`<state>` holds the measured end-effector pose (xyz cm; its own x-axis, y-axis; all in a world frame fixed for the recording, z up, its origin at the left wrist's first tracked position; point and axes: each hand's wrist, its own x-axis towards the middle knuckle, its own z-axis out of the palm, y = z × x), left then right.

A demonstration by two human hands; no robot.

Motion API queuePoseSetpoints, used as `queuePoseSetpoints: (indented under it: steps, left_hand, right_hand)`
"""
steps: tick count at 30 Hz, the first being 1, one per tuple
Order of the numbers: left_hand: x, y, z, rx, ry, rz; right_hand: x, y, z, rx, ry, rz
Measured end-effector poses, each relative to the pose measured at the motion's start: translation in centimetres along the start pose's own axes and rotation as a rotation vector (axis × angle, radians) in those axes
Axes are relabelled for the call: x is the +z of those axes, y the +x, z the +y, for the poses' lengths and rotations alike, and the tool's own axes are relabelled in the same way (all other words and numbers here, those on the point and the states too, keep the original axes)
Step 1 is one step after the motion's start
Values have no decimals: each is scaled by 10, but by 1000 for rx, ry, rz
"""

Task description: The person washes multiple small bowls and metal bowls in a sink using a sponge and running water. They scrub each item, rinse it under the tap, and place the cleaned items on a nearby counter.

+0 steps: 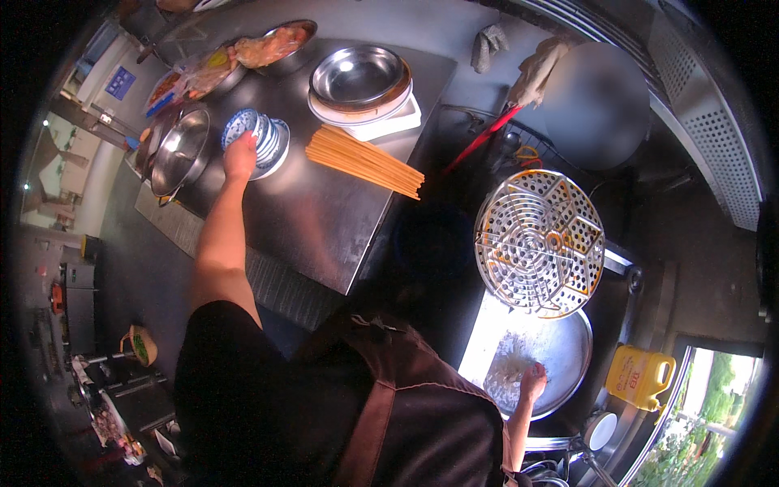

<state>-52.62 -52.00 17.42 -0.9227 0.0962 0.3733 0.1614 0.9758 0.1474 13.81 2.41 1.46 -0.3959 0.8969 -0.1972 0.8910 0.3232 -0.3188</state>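
My left hand (240, 155) reaches over the steel worktop (292, 210) and grips a tilted stack of blue-and-white bowls (266, 140). A white plate (281, 165) shows beneath and beside the stack. To its right lies a bundle of wooden chopsticks (365, 161). My right hand (534, 381) is low inside a large metal wok (569, 347), its fingers curled. Beside those fingers is a pale, blurred mass (510, 367); whether the hand holds any of it is unclear.
A perforated steel steamer rack (541, 243) stands beyond the wok. Steel basins (356, 76) are stacked on white dishes at the worktop's back. Another steel basin (181, 152) sits left of the bowls, near bagged food (207, 73). A yellow jug (639, 377) stands by the window.
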Motion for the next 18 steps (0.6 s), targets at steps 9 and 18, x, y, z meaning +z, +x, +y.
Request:
queuePoseSetpoints:
  steps: [9, 18]
  left_hand:
    - [37, 25, -55, -278, -189, -146]
    - [-76, -125, 278, 618, -873, -648]
  right_hand:
    - [-4, 29, -21, -26, -121, -119]
    - [38, 63, -11, 420, -33, -114]
